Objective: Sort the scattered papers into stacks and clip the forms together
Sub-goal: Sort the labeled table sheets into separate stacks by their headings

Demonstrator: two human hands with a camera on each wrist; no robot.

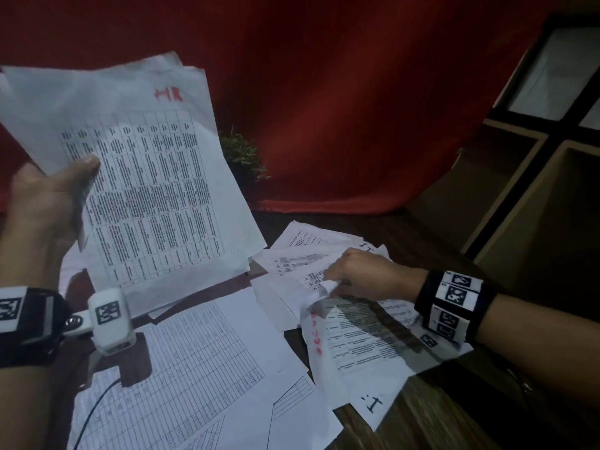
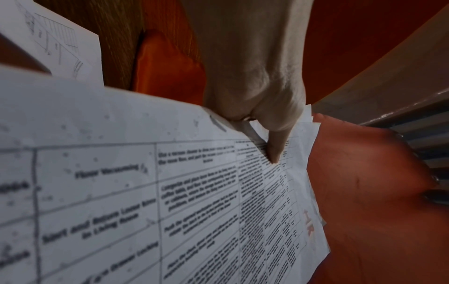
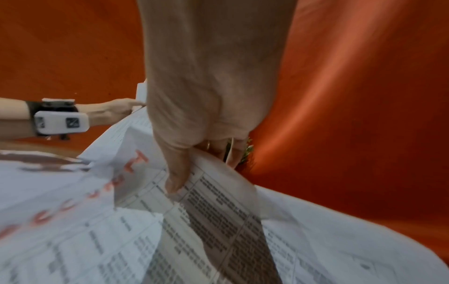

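Observation:
My left hand [image 1: 48,203] holds up a stack of printed table sheets [image 1: 152,186] with "HR" in red at the top, thumb pressed on the front page. In the left wrist view the thumb [image 2: 274,151] pins the same stack [image 2: 170,201]. Low at the right, my right hand [image 1: 357,277] pinches the corner of a table sheet with red writing [image 1: 360,332] and lifts it off the desk; the right wrist view shows its thumb [image 3: 176,176] on that curled sheet [image 3: 206,221]. More loose forms [image 1: 201,358] lie scattered on the wooden desk [image 1: 431,423].
A red cloth [image 1: 341,92] hangs behind the desk, with a small green plant [image 1: 242,154] in front of it. Open wooden shelf compartments [image 1: 526,190] stand at the right. A dark cable [image 1: 94,414] runs across the near-left papers. No clip is visible.

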